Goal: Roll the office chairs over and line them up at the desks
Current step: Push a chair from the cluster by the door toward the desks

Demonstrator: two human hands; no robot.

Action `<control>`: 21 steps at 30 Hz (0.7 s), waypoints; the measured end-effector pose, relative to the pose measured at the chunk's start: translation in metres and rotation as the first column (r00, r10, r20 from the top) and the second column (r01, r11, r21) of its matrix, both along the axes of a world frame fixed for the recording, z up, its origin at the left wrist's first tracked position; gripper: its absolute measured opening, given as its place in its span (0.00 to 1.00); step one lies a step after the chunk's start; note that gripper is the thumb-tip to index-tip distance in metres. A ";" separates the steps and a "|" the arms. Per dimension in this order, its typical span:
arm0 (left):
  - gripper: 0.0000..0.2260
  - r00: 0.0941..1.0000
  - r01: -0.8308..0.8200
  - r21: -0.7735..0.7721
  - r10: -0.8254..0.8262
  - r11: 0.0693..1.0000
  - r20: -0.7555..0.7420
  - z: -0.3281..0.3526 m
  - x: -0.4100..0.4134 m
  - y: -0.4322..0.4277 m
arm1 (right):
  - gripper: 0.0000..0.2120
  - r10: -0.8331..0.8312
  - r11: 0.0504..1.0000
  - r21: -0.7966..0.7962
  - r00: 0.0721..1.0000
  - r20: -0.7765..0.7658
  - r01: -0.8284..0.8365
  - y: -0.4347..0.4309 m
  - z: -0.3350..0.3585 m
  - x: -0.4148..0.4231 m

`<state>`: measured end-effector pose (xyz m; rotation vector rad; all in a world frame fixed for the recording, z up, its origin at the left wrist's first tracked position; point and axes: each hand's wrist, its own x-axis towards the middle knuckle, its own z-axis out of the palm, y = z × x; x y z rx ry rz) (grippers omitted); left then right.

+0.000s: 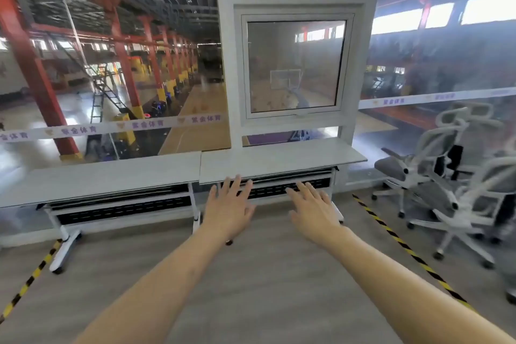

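Two white desks stand side by side against a glass wall: the left desk (92, 179) and the right desk (282, 159). No chair stands at either desk. White-framed office chairs with grey mesh seats are bunched at the right: a farther chair (418, 167) and a nearer chair (474, 204), blurred. My left hand (229, 204) and my right hand (312, 209) reach forward over the floor in front of the right desk, palms down, fingers spread, holding nothing and touching neither desk nor chair.
Yellow-black hazard tape (402, 246) runs diagonally across the grey floor between the desks and the chairs; another strip (30, 279) crosses at lower left. Each desk stands on wheeled legs (64, 248). A white window frame (296, 70) rises behind the right desk.
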<state>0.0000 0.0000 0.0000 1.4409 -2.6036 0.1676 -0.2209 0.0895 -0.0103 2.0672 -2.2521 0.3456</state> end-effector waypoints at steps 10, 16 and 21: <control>0.29 0.939 0.343 -0.067 -0.343 0.937 0.010 -0.030 -0.225 0.017 | 0.31 -0.405 0.914 -0.034 0.914 -0.012 0.404 0.064 -0.029 -0.178; 0.28 0.869 0.493 -0.041 -0.494 0.869 -0.030 -0.042 -0.424 0.040 | 0.33 -0.614 0.789 -0.034 0.789 0.002 0.614 0.123 -0.039 -0.349; 0.28 0.818 0.575 0.049 -0.572 0.817 -0.057 -0.060 -0.578 0.061 | 0.31 -0.749 0.660 -0.055 0.662 0.039 0.749 0.180 -0.050 -0.479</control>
